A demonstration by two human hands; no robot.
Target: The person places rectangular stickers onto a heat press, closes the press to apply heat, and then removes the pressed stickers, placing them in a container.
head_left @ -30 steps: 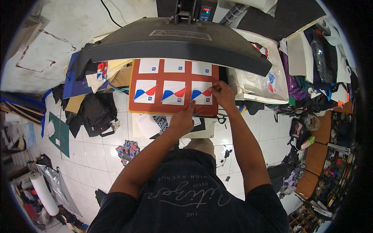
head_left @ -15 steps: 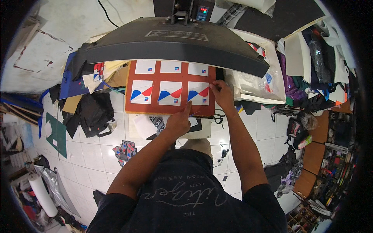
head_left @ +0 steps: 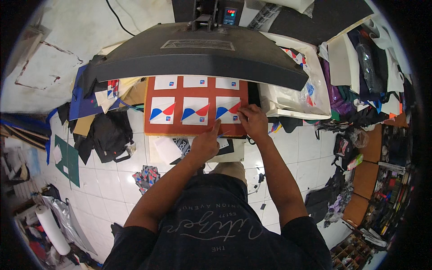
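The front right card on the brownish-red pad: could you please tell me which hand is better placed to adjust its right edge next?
Probably the right hand: it is at that edge of the card, while the left hand points at the lower left corner.

The heat press's upper platen (head_left: 198, 66) covers the red-brown pad's rear (head_left: 168, 130) and the far parts of the back-row white cards (head_left: 195, 81). At the pad's front right, the right hand (head_left: 254, 122) hides the edge of a front-row card (head_left: 227, 114). By the pad's front edge, the left hand's curled fingers (head_left: 205, 143) are partly hidden; a thin sliver (head_left: 223, 133) there is too small to identify.
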